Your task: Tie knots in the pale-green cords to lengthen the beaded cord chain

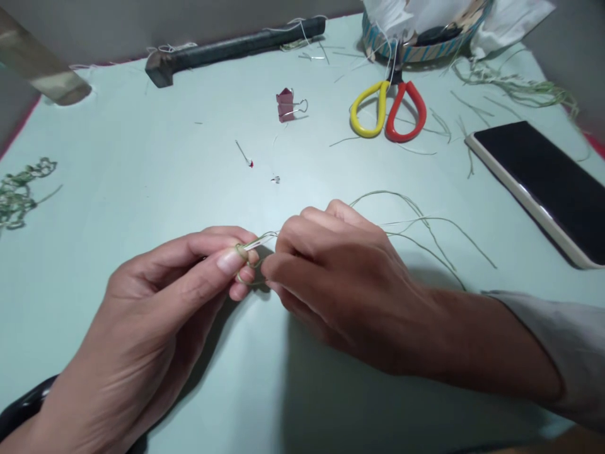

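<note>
Thumb and fingers of my left hand (174,290) pinch green and white threads (259,241), with a green loop around the fingertips. Close beside it on the right, my right hand (340,277) is closed on the same threads, its fingertips partly hidden under the curled fingers. Loose green thread ends (425,221) trail out past the right hand over the pale green table (165,170). Beyond the hands lie a pin with a red tip (244,154) and a small clear bead (275,180).
Scissors (388,113) with yellow and red handles, a pink binder clip (286,106) and a dark metal bar (236,49) lie farther back. A phone (543,183) is at right, a round basket (425,44) behind, and knotted green cord (19,195) at left.
</note>
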Demonstrator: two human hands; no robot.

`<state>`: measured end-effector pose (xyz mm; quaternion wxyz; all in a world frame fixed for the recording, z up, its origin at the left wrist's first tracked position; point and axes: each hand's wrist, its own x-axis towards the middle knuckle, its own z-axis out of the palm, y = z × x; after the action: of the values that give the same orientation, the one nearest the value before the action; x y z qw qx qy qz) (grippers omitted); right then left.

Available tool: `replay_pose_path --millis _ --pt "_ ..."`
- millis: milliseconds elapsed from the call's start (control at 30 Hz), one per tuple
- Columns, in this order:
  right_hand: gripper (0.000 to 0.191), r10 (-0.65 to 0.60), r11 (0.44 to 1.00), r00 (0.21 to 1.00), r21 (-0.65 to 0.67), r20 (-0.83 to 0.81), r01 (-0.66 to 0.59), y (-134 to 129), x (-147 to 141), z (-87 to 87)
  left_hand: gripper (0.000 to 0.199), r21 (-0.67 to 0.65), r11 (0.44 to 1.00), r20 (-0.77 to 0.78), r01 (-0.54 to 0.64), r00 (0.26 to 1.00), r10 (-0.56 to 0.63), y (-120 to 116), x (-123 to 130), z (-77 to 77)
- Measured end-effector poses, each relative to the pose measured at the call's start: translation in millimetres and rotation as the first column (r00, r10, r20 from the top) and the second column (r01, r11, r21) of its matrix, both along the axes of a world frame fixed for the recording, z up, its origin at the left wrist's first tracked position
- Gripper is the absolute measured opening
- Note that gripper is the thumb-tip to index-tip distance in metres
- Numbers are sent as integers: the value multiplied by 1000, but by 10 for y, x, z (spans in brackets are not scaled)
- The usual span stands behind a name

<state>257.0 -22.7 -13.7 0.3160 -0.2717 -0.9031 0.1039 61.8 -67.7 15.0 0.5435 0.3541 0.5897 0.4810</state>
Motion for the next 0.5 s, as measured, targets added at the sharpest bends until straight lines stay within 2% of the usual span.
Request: replay_pose_path --millis 100,233,400,500 --pt "40 -12 1000 1000 -22 3 12 -23 -6 47 9 -13 1000 8 -23 1000 24 22 5 -18" --pt "34 -21 999 999 -48 -41 19 -34 -2 80 8 -15 999 -26 -44 999 43 55 28 -50" --pt "44 -4 998 1000 -69 -20 2 -19 -27 78 11 -19 999 -23 -33 999 32 59 5 -66" --pt "40 -6 987 999 -158 -40 -1 -21 -1 121 11 -25 999 -28 -27 999 26 67 -17 -57"
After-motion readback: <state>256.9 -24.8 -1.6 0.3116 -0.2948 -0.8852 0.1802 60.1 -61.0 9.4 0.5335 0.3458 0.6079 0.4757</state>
